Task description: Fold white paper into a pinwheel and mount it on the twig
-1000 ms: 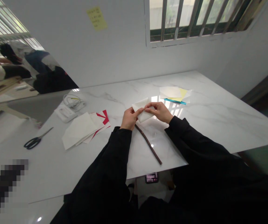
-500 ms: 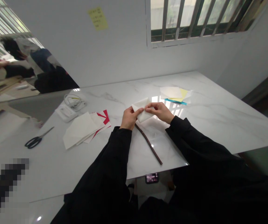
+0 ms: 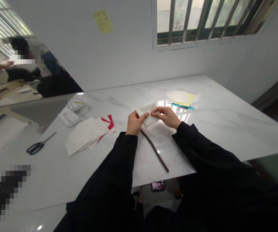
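A folded sheet of white paper (image 3: 149, 115) is pinched between my left hand (image 3: 135, 123) and my right hand (image 3: 165, 117), just above the white marble table (image 3: 226, 129). Fingertips of both hands press its lower edge and part of the fold is hidden. A thin dark brown stick (image 3: 154, 151) lies on the table below my hands, its upper end near my left wrist. Both black sleeves reach in from the bottom of the view.
Left of my hands lie a stack of white paper (image 3: 84, 135) with red paper (image 3: 108, 123) under it, and black-handled scissors (image 3: 38, 147). Behind them are a white box (image 3: 68, 117) and a cable (image 3: 77, 105). Yellow and teal papers (image 3: 181, 99) lie at the back. A mirror (image 3: 44, 74) reflects a person.
My hands still hold the paper in nearly the same place. The whole view has drifted slightly, and the person reflected in the mirror has shifted position.
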### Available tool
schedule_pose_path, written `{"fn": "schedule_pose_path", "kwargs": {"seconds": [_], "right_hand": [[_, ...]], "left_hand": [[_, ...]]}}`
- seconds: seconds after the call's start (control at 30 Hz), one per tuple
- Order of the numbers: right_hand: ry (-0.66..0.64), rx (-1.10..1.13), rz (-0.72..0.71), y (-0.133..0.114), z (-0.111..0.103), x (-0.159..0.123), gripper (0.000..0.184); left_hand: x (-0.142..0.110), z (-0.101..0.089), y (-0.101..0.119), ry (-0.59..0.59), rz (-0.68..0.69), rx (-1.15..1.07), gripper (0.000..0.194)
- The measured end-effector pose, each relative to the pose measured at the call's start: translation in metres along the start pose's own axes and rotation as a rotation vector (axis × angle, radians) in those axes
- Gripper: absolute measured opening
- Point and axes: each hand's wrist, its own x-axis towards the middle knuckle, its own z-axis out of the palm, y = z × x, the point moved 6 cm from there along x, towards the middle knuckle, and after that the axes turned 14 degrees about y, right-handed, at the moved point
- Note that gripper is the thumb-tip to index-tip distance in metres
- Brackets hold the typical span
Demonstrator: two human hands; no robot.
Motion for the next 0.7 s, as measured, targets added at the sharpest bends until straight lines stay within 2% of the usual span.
{"fn": "schedule_pose_path", "kwargs": {"seconds": [0.2, 0.7], "right_hand": [[0.012, -0.027, -0.042, -0.0029, -0.0005, -0.0009, 0.022], [0.060, -0.101, -0.036, -0.0031, -0.0014, -0.0023, 0.018]], "left_hand": [[-0.0020, 0.0026, -0.0006, -0.026, 0.019, 0.009, 0.058], [-0.0018, 0.0024, -0.0014, -0.013, 0.056, 0.021, 0.055]]}}
